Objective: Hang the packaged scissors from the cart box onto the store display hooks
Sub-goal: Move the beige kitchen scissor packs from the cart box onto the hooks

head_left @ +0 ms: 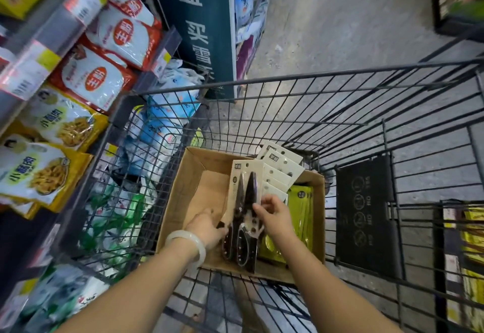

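Observation:
A cardboard box (193, 173) sits in a wire shopping cart (301, 78). Inside it lies a stack of packaged scissors on cream cards (284, 165), fanned toward the far right corner. The top pack (245, 196) holds black scissors with blades pointing away from me. My left hand (208, 228), with a pale bangle on the wrist, grips the pack's left edge near the handles. My right hand (273, 215) pinches the pack's right edge at mid-length. No display hooks are in view.
Green-yellow packets (301, 209) lie in the box's right side. Store shelves with snack bags (52, 128) run along the left. A dark sign panel (199, 26) stands ahead, with grey floor beyond. The cart's black child-seat flap (366, 215) is at right.

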Demonstrator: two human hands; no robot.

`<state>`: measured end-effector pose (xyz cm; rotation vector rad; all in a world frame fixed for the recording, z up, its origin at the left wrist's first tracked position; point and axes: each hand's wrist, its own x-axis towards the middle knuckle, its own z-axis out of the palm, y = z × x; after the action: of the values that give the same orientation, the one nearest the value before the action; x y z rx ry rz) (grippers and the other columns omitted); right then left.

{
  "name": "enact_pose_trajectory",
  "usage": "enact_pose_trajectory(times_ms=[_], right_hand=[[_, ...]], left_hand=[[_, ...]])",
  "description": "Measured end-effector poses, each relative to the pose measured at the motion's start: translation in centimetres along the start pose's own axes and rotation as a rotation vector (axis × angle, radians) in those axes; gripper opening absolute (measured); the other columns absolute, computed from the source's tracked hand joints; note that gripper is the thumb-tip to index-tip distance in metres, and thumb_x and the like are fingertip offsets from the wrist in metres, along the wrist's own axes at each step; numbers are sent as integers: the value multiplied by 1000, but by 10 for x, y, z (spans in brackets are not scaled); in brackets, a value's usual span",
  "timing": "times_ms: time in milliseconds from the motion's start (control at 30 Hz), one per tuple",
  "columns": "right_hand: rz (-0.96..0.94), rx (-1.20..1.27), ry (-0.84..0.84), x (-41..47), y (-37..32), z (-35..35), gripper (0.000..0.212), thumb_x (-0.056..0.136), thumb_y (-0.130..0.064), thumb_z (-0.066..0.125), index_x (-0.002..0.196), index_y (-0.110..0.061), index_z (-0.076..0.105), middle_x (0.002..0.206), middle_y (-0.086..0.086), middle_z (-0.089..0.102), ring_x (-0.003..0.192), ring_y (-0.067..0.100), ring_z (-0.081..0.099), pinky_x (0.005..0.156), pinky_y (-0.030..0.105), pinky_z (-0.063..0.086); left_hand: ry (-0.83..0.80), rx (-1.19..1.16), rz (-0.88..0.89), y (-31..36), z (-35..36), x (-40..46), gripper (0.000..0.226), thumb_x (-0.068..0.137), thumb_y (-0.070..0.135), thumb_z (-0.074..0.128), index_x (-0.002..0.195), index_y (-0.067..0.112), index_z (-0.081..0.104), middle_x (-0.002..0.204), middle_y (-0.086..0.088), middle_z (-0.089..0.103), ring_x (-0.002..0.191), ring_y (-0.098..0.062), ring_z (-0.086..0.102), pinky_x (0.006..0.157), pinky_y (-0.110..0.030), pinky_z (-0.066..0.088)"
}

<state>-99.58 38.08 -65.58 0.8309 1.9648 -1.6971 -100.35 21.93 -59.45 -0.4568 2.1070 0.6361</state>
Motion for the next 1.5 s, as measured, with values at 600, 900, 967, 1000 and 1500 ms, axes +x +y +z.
enact_pose_trajectory(times_ms=[600, 900, 967, 1000, 1500], right_hand=[[384, -108, 82, 18, 36, -2, 57, 77, -18, 76, 122, 0, 47, 118, 14, 62, 109, 31, 61, 90, 37, 49], [387, -160, 123, 36, 45, 13, 55, 75, -29, 77, 118, -4, 53, 117, 13, 65, 108, 32, 61, 95, 43, 48], [390, -137, 76, 39, 51, 14, 51, 73, -30, 77, 114, -7, 57, 114, 12, 67, 104, 30, 63, 97, 45, 48], [393, -110, 61, 41, 54, 14, 43, 73, -28, 77, 107, -9, 60, 108, 12, 69, 99, 29, 65, 95, 47, 49], [109, 78, -14, 7, 1, -6, 6, 91, -21, 59, 88, -16, 57, 104, 13, 67, 91, 25, 64, 84, 40, 53]], left_hand=[[172, -690, -113, -10, -8, 14, 53, 81, 12, 72, 125, 0, 45, 121, -18, 59, 111, -33, 57, 99, -47, 46], [234, -762, -176, -29, -15, 25, 48, 80, 14, 74, 121, 2, 52, 114, -15, 65, 103, -29, 62, 90, -41, 50], [242, -786, -190, -29, -15, 24, 49, 78, 14, 76, 120, 2, 53, 113, -14, 65, 102, -29, 62, 90, -40, 50], [240, -804, -197, -30, -15, 24, 50, 77, 14, 77, 120, 3, 54, 112, -14, 66, 101, -30, 63, 92, -43, 50], [337, -955, -71, -37, -31, -13, 34, 79, 8, 74, 110, 9, 59, 99, -5, 62, 93, -22, 57, 83, -31, 44]])
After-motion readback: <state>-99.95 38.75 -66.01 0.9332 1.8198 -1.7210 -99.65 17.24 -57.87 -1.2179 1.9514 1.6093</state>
